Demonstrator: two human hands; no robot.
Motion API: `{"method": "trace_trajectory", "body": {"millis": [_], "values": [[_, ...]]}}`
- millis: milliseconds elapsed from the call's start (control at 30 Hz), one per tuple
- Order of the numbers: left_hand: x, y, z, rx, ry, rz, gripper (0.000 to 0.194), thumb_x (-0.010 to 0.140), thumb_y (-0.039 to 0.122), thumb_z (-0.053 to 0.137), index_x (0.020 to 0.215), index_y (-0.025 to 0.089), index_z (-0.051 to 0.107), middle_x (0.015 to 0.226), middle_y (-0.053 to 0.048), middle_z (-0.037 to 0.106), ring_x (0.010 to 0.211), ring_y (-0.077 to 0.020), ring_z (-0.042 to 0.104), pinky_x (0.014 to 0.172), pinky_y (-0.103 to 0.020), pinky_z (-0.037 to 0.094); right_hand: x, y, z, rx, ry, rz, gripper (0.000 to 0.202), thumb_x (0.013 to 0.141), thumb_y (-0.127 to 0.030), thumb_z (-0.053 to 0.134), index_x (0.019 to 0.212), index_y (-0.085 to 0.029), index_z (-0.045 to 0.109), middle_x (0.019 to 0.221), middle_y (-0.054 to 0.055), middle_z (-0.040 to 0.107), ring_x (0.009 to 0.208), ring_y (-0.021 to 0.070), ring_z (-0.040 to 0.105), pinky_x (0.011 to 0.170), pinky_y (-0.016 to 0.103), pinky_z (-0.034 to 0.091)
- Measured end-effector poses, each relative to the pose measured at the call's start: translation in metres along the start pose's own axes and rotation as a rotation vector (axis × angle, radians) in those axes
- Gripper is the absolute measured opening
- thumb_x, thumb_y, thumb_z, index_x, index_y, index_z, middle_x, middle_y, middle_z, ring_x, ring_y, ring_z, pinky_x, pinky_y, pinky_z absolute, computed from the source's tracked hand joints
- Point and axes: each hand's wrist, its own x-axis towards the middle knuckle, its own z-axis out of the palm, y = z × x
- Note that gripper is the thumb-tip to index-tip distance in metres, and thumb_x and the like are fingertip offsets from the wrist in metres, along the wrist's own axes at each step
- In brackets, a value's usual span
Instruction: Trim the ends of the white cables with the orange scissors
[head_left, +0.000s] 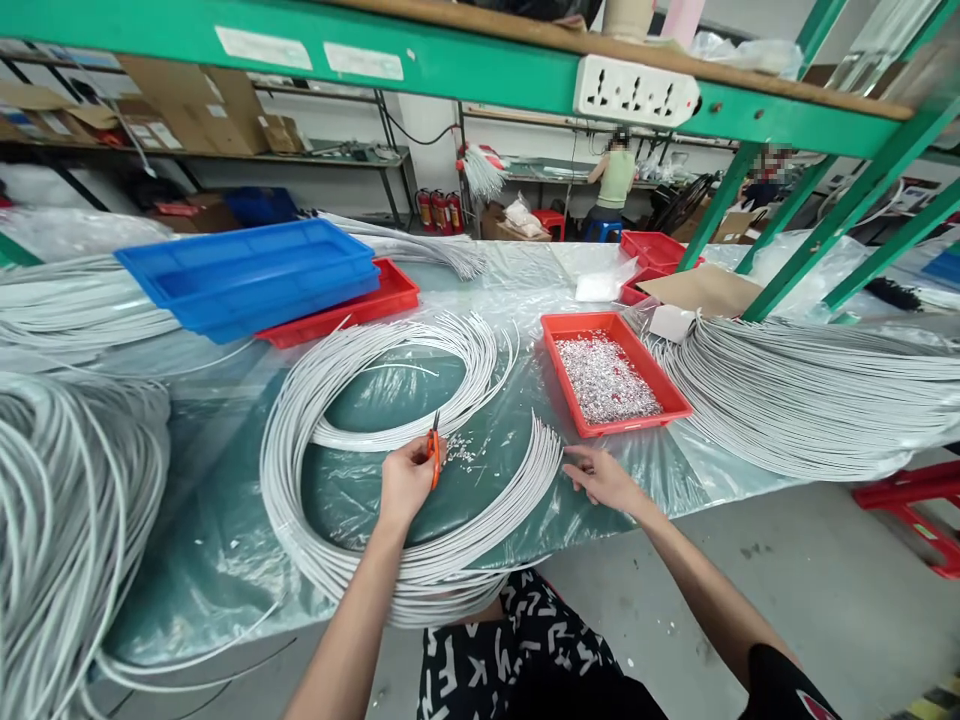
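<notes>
My left hand (407, 480) is closed round orange-handled scissors (434, 458), whose dark tip points up and away from me. Under and around it lies a large coil of white cables (289, 470). The cable ends (546, 440) fan out at the coil's right side. Just right of these ends is my right hand (604, 478), its index finger stretched toward them and the other fingers loosely bent, with nothing visible in it. Small bits (466, 452) are scattered on the plastic sheet beside the scissors. Beyond my right hand a red tray (577, 422) holds many small shiny pieces.
Blue trays (255, 270) rest on a red tray (390, 290) at the back left. Cable bundles (75, 500) lie at the left, more (810, 400) at the right. A green frame (487, 75) with a power strip (636, 92) crosses above. A person (615, 180) sits far back.
</notes>
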Motion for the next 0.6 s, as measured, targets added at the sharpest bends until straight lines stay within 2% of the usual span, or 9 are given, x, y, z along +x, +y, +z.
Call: {"method": "trace_trajectory", "body": {"millis": [67, 200, 300, 367, 433, 500, 600], "values": [[0.000, 0.000, 0.000, 0.007, 0.004, 0.003, 0.030, 0.073, 0.042, 0.069, 0.073, 0.012, 0.069, 0.054, 0.001, 0.056, 0.050, -0.0115, 0.049, 0.050, -0.021, 0.038, 0.010, 0.007, 0.001, 0.133, -0.074, 0.041, 0.047, 0.086, -0.048, 0.061, 0.117, -0.013, 0.057, 0.060, -0.006, 0.057, 0.033, 0.0078, 0.044, 0.035, 0.021, 0.031], [0.000, -0.001, 0.000, 0.014, -0.001, 0.022, 0.029, 0.073, 0.041, 0.068, 0.071, 0.012, 0.068, 0.053, 0.002, 0.056, 0.050, -0.0112, 0.049, 0.050, -0.020, 0.037, 0.009, 0.008, 0.005, 0.241, -0.015, -0.062, 0.040, 0.083, -0.052, 0.065, 0.096, -0.014, 0.059, 0.062, -0.006, 0.052, 0.040, 0.0066, 0.045, 0.035, 0.019, 0.031], [0.001, -0.005, 0.001, 0.013, -0.011, 0.009, 0.029, 0.074, 0.040, 0.068, 0.076, 0.012, 0.070, 0.056, 0.001, 0.057, 0.052, -0.0114, 0.050, 0.052, -0.020, 0.039, 0.007, -0.004, 0.014, 0.311, 0.012, -0.106, 0.039, 0.083, -0.055, 0.066, 0.089, -0.017, 0.059, 0.064, -0.004, 0.053, 0.045, 0.0073, 0.045, 0.036, 0.019, 0.034], [0.002, -0.008, 0.002, 0.018, -0.022, 0.010, 0.029, 0.076, 0.040, 0.068, 0.078, 0.011, 0.070, 0.058, 0.001, 0.058, 0.053, -0.0113, 0.050, 0.053, -0.020, 0.041, 0.009, -0.017, 0.023, 0.377, 0.007, -0.147, 0.039, 0.083, -0.056, 0.065, 0.089, -0.018, 0.058, 0.071, -0.002, 0.058, 0.051, 0.0089, 0.049, 0.040, 0.020, 0.041], [0.002, -0.010, 0.002, 0.031, -0.040, 0.014, 0.030, 0.077, 0.041, 0.068, 0.077, 0.011, 0.070, 0.059, 0.000, 0.058, 0.054, -0.0114, 0.051, 0.054, -0.020, 0.041, 0.016, -0.032, 0.035, 0.455, -0.057, -0.213, 0.038, 0.085, -0.056, 0.063, 0.088, -0.019, 0.056, 0.077, 0.001, 0.064, 0.059, 0.0114, 0.056, 0.045, 0.021, 0.045], [0.003, -0.009, 0.002, 0.042, -0.056, 0.020, 0.031, 0.077, 0.042, 0.068, 0.077, 0.011, 0.069, 0.060, 0.000, 0.059, 0.054, -0.0114, 0.051, 0.054, -0.020, 0.041, 0.027, -0.046, 0.049, 0.508, -0.175, -0.285, 0.036, 0.087, -0.055, 0.060, 0.088, -0.019, 0.055, 0.075, 0.002, 0.067, 0.063, 0.0130, 0.061, 0.050, 0.022, 0.046], [0.002, -0.006, 0.002, 0.040, -0.087, 0.040, 0.030, 0.076, 0.042, 0.069, 0.074, 0.012, 0.068, 0.059, 0.001, 0.057, 0.054, -0.0108, 0.050, 0.054, -0.020, 0.041, 0.049, -0.063, 0.071, 0.530, -0.339, -0.327, 0.038, 0.086, -0.055, 0.062, 0.085, -0.018, 0.056, 0.063, -0.001, 0.063, 0.052, 0.0113, 0.059, 0.051, 0.023, 0.044]]}}
